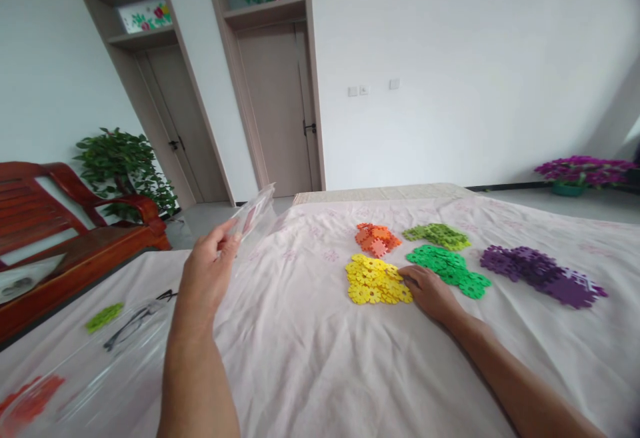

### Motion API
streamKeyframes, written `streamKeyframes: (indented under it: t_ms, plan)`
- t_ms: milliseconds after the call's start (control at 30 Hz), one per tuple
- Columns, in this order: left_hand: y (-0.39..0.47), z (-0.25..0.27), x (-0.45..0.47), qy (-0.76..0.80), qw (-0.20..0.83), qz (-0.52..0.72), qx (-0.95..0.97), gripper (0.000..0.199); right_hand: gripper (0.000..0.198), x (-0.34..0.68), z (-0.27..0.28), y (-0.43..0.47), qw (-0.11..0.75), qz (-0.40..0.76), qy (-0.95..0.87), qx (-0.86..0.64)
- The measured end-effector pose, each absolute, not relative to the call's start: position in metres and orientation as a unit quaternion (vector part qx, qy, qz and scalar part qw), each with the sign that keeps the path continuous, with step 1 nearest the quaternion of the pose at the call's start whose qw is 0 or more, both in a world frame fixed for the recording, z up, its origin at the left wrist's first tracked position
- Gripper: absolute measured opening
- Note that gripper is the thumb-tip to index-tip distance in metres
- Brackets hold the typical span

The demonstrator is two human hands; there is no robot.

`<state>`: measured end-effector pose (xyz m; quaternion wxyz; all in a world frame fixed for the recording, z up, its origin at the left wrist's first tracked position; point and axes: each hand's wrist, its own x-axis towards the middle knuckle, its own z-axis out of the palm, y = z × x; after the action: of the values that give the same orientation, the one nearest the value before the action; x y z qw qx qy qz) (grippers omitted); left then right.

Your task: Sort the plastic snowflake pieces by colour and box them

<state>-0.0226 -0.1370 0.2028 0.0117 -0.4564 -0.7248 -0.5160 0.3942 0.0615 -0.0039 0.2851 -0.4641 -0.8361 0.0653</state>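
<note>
My left hand (215, 251) is raised over the bed-like surface, its thumb and fingers closed on a clear plastic bag (257, 211). At the right edge of a pile of yellow flower-shaped plastic pieces (373, 281), my right hand (424, 288) has its fingers bent down onto the pieces; its fingertips are partly hidden. Green flower-shaped pieces (443, 261) lie just behind and right of that hand. Further back are orange square toothed pieces (377, 239) and light green pieces (440, 235). Purple pieces (543, 275) form a long pile at the right.
A pale patterned cloth (310, 371) with wrinkles covers the surface. At the left lie dark-framed glasses (133, 325), a light green piece (104, 318), and a clear plastic sheet or bag (115, 385) near red-orange pieces (33, 401). A wooden bench (75, 225) stands beyond.
</note>
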Motion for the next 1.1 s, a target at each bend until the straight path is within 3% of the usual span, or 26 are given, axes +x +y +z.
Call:
streamKeyframes:
  t_ms: [600, 900, 1000, 1100]
  plan:
    - [-0.073, 0.133, 0.062, -0.694, -0.1, -0.265, -0.662, 0.049, 0.03, 0.391, 0.004, 0.053, 0.286, 0.065, -0.835, -0.466]
    - [-0.081, 0.143, 0.056, -0.631, -0.358, -0.262, -0.637, 0.065, 0.029, 0.39, 0.005, 0.05, 0.284, 0.063, -0.833, -0.471]
    - [-0.072, 0.144, 0.033, -0.646, -0.299, -0.326, -0.623, 0.06, 0.028, 0.39, 0.005, 0.05, 0.28, 0.059, -0.833, -0.473]
    - [-0.053, 0.127, 0.006, -0.707, -0.145, -0.357, -0.593, 0.061, 0.028, 0.389, 0.005, 0.049, 0.276, 0.054, -0.834, -0.475]
